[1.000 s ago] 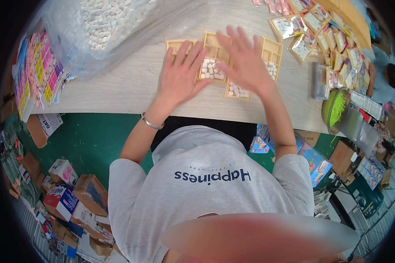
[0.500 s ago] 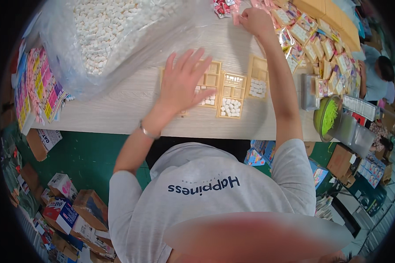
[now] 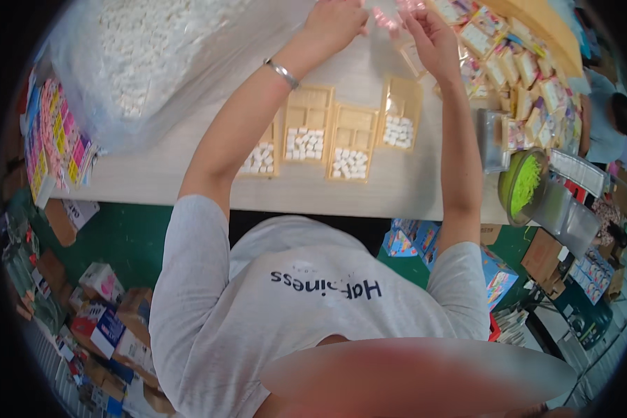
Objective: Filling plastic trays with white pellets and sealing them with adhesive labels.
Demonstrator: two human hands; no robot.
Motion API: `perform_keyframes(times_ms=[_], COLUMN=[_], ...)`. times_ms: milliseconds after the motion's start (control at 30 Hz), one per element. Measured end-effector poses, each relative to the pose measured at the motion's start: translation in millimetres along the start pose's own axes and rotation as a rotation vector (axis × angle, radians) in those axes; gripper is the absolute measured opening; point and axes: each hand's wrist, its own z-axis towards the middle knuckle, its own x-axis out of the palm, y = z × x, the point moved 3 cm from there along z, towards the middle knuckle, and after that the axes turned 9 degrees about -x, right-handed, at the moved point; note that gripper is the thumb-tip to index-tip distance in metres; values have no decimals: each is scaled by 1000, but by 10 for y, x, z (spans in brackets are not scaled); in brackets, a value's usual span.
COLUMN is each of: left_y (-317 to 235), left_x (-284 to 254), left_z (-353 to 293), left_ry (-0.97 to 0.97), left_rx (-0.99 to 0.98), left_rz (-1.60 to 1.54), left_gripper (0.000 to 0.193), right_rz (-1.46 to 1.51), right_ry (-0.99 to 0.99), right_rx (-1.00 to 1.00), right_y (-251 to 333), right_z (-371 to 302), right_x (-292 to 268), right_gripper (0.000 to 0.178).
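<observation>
At the far edge of the table, my left hand (image 3: 333, 26) has its fingers curled together beside a small pink packet (image 3: 386, 22). Its fingertips are partly cut off by the picture's top edge, and what they hold is not clear. Across from it, my right hand (image 3: 433, 40) pinches another pink packet (image 3: 409, 7) between thumb and fingers. Nearer me lie several pale yellow compartment trays (image 3: 333, 132), their near compartments filled with small white pieces (image 3: 350, 164). My left forearm covers part of the leftmost tray.
A large clear bag of white pieces (image 3: 153, 49) fills the far left. Printed sheets (image 3: 66, 136) stand at the left edge. Packed trays (image 3: 529, 76) are heaped at right, beside a bowl of bright green bits (image 3: 526, 184) and clear containers (image 3: 493, 139). Another person (image 3: 602, 115) is beyond.
My left hand has moved from over the trays up to the far edge, beside the pink packets, uncovering the trays. My right hand has shifted slightly right and down.
</observation>
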Motion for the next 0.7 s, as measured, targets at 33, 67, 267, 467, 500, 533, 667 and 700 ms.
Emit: perform_keyframes(times_ms=[33, 67, 267, 467, 500, 533, 667, 700], left_y=[-95, -139, -76, 379, 422, 426, 283, 262], left_x=[-164, -305, -705, -577, -526, -493, -340, -306], left_z=[-141, -296, -1462, -2299, -2365, -2420, -2525, -2542], left_ry=[-211, -433, -423, -323, -304, -308, -379, -349], left_rx=[158, 313, 80, -178, -240, -249, -194, -180], left_rz=[82, 175, -103, -74, -115, -113, -124, -112], left_gripper=[11, 7, 16, 13, 12, 12, 21, 27], right_rz=[9, 29, -155, -414, -406, -393, -1142, -1140], right_ry=[28, 42, 433, 280, 193, 108, 207, 206], right_rx=[-89, -89, -196, -401, -328, -257, -147, -150], right_y=[140, 338, 930, 1126, 1093, 986, 469, 460], right_z=[-73, -145, -880, -888, -785, -637, -93, -38], right_x=[96, 211, 970, 1231, 1169, 1065, 548, 562], right_gripper=[19, 19, 13, 19, 19, 19, 27, 27])
